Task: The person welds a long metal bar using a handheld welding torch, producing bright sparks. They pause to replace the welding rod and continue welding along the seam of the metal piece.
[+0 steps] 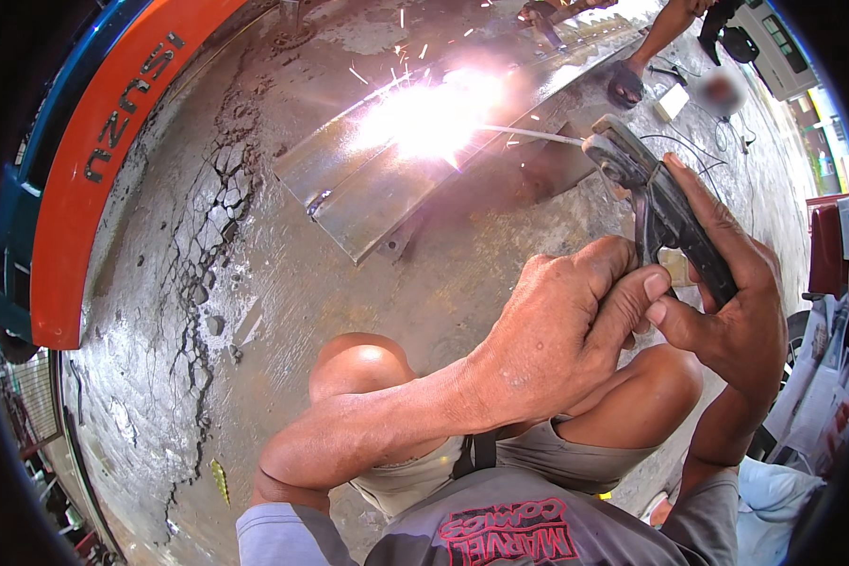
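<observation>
My right hand [731,274] is wrapped round a black welding electrode holder [686,222], its index finger stretched along the top. My left hand [557,344] is closed at the holder's lower part, thumb close to the right thumb; its fingertips are partly hidden. A thin welding rod [538,137] reaches left from the holder's jaws into a glaring arc [434,118]. Sparks fly up from the glare, which hides the rod's tip and the metal there. Below the arc, a long steel beam [373,203] lies slantwise on the floor, its near end toward me.
An orange vehicle panel [66,226] curves along the left. Cracked concrete [222,208] runs between it and the beam. Another person's limb [665,38] shows at the upper right, near cables [693,151]. Cloth items [811,377] hang at the right. My bare knees are below my hands.
</observation>
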`<state>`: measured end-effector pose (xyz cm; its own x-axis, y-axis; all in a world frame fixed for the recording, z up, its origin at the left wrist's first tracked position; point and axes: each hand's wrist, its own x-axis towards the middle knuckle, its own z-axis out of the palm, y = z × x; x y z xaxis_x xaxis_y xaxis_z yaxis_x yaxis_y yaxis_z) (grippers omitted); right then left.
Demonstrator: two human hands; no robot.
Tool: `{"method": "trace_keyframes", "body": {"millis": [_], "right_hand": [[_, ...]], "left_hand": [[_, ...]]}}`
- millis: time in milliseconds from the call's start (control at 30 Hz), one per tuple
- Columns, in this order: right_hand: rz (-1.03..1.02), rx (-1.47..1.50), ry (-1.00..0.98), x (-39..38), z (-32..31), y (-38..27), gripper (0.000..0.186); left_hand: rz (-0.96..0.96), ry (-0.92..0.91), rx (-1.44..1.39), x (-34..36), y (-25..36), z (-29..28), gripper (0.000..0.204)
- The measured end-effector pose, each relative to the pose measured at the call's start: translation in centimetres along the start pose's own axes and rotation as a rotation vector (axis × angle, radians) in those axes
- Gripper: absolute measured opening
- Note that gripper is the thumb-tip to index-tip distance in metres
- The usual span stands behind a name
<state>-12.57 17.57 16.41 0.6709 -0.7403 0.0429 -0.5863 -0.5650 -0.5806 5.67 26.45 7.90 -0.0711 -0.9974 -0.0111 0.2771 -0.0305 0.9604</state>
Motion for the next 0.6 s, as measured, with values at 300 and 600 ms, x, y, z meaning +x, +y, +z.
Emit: {"method": "trace_keyframes", "body": {"millis": [300,600], "right_hand": [[0.021,-0.072,0.001,0.03,-0.27,-0.09,0.104],[-0.001,-0.057,0.01,0.15,-0.15,0.06,0.102]], "left_hand": [[-0.007,0.013,-0.001,0.03,-0.08,0.13,0.034],[0.001,-0.005,0.003,0.08,-0.03,-0.06,0.034]]}}
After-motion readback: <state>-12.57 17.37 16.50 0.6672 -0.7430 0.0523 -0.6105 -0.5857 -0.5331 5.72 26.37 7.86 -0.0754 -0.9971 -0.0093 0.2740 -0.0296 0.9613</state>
